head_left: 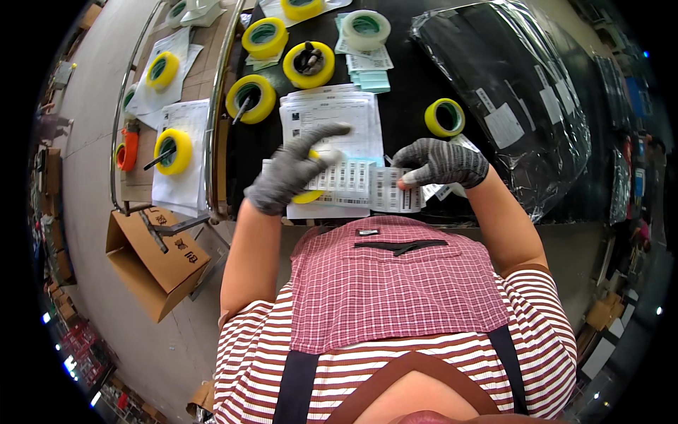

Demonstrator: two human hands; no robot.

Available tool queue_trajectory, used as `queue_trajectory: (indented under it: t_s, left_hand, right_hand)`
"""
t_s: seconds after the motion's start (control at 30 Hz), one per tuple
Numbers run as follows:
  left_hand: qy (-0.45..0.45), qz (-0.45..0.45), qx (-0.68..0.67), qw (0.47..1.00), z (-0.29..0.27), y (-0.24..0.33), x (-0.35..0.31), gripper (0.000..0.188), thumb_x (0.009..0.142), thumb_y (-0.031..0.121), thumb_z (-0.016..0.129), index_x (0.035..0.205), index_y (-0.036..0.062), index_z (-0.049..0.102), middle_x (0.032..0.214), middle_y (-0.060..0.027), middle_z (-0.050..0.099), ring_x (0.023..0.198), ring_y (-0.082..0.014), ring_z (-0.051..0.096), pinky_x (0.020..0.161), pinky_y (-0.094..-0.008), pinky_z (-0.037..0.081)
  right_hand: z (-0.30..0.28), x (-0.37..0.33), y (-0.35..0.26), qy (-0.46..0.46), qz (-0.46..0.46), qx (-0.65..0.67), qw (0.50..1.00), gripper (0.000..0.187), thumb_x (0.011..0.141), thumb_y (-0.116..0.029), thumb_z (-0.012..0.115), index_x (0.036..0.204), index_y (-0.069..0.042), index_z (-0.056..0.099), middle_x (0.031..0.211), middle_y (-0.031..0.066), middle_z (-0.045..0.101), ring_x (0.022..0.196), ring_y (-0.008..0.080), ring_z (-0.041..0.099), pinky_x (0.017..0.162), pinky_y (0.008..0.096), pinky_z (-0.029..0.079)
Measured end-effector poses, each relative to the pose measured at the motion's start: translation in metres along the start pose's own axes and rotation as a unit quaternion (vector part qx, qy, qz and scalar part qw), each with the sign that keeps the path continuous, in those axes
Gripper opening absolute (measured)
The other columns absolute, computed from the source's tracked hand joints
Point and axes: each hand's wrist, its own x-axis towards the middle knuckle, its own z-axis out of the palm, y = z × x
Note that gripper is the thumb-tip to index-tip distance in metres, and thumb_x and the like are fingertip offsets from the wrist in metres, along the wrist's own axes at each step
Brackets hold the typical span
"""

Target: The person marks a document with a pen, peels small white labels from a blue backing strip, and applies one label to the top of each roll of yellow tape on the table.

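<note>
My right hand (pixel 441 162), in a grey knit glove with a bare thumb tip, pinches the right end of a strip of barcode labels (pixel 397 189). The strip runs leftward over the near edge of the papers. Above its left end is my left hand (pixel 293 169), also gloved, with index finger stretched out and thumb apart; its fingertips are slightly blurred. A yellow tape roll (pixel 308 196) lies partly hidden beneath that hand and the labels. Printed sheets (pixel 332 116) lie flat just beyond both hands.
Several yellow tape rolls (pixel 265 39) stand at the back left, some holding pens. Another tape roll (pixel 445 117) sits beside a large black package in clear film (pixel 505 85). At left are a metal-railed cart (pixel 212 141) and an open cardboard box (pixel 159 261) on the floor.
</note>
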Motion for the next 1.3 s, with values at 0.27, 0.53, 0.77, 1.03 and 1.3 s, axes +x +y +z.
queue_trajectory:
  t_s: [0.27,0.53,0.77,1.03,1.3]
  left_hand:
    - [-0.164,-0.077,0.133,0.974,0.049,0.021,0.031,0.036,0.082,0.026,0.071,0.108,0.0024,0.064,0.094,-0.0088,0.068,0.089,-0.0175,0.063,0.082,-0.0317,0.05]
    - [-0.178,-0.074,0.16,0.968,0.06,0.03,0.035,0.032,0.085,0.028,0.067,0.104,0.0027,0.066,0.089,-0.0101,0.068,0.084,-0.0188,0.063,0.08,-0.0336,0.05]
    - [-0.164,-0.068,0.167,0.97,0.066,0.03,0.032,0.029,0.086,0.028,0.066,0.101,0.0034,0.068,0.085,-0.009,0.068,0.079,-0.0178,0.063,0.075,-0.0333,0.051]
    - [-0.1,0.09,0.239,0.962,0.067,0.023,0.022,0.02,0.085,0.023,0.067,0.091,0.0035,0.067,0.08,-0.0068,0.066,0.072,-0.0166,0.061,0.068,-0.0323,0.05]
    - [-0.01,-0.012,0.117,0.993,0.063,0.005,0.025,0.028,0.093,0.029,0.057,0.09,0.0027,0.067,0.071,-0.0048,0.062,0.066,-0.0124,0.056,0.062,-0.0286,0.047]
  right_hand:
    - [-0.002,-0.029,-0.023,0.051,0.018,-0.048,0.997,0.034,0.077,-0.03,0.074,0.098,-0.004,0.068,0.083,0.0027,0.068,0.081,0.0106,0.061,0.078,0.0279,0.048]
    - [0.006,-0.037,-0.042,0.089,0.008,-0.16,0.983,0.04,0.085,-0.039,0.065,0.103,-0.003,0.067,0.086,0.0113,0.068,0.083,0.0202,0.064,0.079,0.0341,0.049]
    - [0.003,-0.029,-0.02,0.076,-0.042,-0.052,0.995,0.032,0.083,-0.03,0.067,0.097,-0.002,0.069,0.082,0.0082,0.068,0.078,0.015,0.062,0.076,0.0305,0.048]
    - [0.002,-0.016,0.002,0.049,-0.087,0.105,0.99,0.027,0.081,-0.025,0.068,0.092,-0.001,0.07,0.079,0.0044,0.067,0.076,0.0107,0.059,0.076,0.0276,0.047]
    - [0.02,-0.018,-0.008,0.153,-0.119,0.045,0.98,0.034,0.091,-0.035,0.059,0.092,-0.002,0.065,0.074,0.0017,0.06,0.073,0.0093,0.053,0.073,0.0275,0.045]
